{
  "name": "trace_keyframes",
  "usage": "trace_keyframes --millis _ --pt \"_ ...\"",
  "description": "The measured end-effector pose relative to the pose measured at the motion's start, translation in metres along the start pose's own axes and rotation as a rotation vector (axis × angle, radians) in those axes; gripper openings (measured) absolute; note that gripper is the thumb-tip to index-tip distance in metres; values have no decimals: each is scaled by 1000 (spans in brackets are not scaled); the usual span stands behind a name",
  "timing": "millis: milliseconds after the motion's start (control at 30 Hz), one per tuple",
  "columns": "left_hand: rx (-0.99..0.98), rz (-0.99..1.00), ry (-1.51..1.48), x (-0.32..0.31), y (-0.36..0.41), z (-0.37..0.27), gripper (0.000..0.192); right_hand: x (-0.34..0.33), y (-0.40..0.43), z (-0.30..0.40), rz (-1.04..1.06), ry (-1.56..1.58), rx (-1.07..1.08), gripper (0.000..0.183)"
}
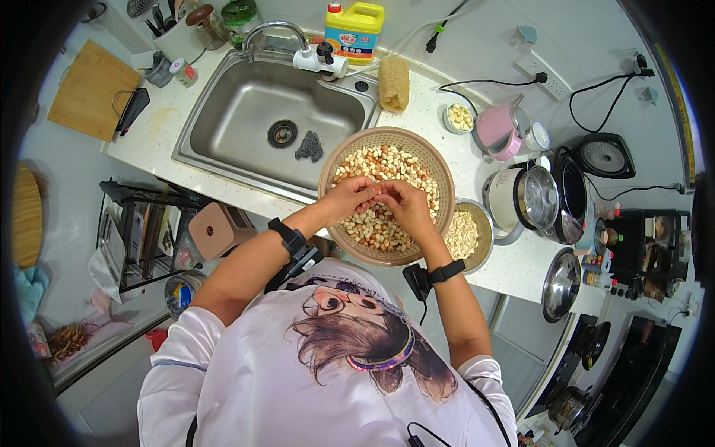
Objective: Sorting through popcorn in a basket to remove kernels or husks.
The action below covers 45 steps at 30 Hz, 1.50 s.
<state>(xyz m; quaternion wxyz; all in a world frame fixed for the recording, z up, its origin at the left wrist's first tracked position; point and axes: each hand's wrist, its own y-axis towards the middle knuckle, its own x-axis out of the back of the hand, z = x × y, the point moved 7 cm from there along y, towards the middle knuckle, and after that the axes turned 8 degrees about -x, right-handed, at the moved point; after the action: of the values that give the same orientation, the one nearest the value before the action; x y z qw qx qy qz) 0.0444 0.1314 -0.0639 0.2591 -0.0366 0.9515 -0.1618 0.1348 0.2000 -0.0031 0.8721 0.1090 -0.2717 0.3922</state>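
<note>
A tan plastic colander [330, 167] stands on the counter's front edge, over the sink's right corner, filled with peanuts [385, 229], some pale and some with reddish skins. Above its middle, my left hand [354, 196] and my right hand [403, 204] meet, thumbs and forefingers pinched together at the fingertips. Whatever is between them is too small and too covered to make out, perhaps a single peanut. Right of the colander and touching or just under its rim, a metal bowl [487, 246] contains pale peeled peanuts [461, 234]. Black straps with small devices circle both wrists.
Left of the colander lies a steel sink [229, 117] with a dark scouring pad [309, 147]. Behind stand a loofah [394, 84] and a yellow detergent jug [354, 33]. To the right are a small bowl of garlic cloves [459, 118], a pink kettle [497, 131] and a rice cooker [503, 198].
</note>
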Motion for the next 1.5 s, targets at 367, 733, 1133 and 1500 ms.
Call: trace_keyframes --millis 367,733,1133,1500 --pt "-5 -73 -250 4 -5 -7 14 12 20 -29 50 215 -194 16" --pt "-40 -81 -348 11 -2 -3 10 -21 50 -13 -29 -322 197 30" --pt "-1 -84 -477 14 -3 -1 11 1 22 -16 82 -69 -113 14" --pt "39 -55 -393 6 -2 -3 10 8 -10 -73 -2 454 -460 12"
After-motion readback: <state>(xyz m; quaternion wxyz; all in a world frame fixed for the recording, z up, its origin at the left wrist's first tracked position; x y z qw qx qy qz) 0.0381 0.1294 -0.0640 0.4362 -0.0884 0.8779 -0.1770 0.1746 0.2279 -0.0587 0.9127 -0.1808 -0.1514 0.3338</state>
